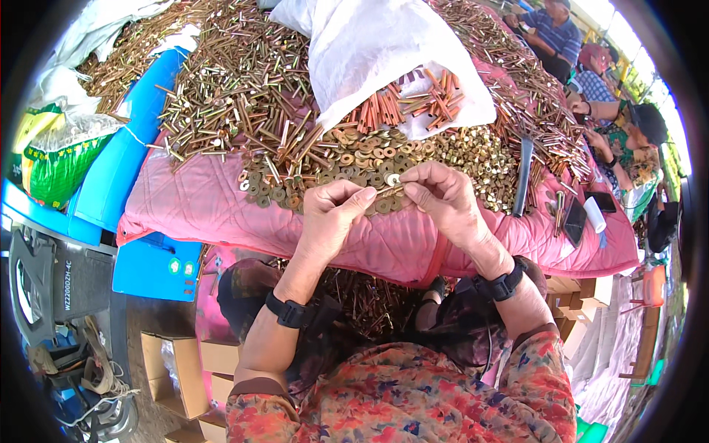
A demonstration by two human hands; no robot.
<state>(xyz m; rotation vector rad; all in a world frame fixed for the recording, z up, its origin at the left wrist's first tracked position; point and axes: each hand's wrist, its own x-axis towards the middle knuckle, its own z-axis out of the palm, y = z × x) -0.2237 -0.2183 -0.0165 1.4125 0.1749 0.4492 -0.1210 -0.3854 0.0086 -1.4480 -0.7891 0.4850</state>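
Over the near edge of the pile, a thin brass-coloured bolt (389,192) lies level between my two hands. My left hand (334,218) pinches its left end between thumb and curled forefinger. My right hand (449,203) closes thumb and fingertips at the right end; any small part there is hidden. Just beyond my fingers spreads a heap of flat washers (362,151), one of them paler and shinier. To their right lies a pile of small nuts (484,159). Copper-coloured tubes (380,111) spill from the mouth of a white sack (384,44) behind the washers.
Loose bolts (229,96) are heaped across the pink quilted cloth (192,196). A black tube (523,177), a phone (574,221) and a white roll (594,214) lie on the right. Left are a blue plastic chair (129,148) and cardboard boxes (173,376). Several people sit far right.
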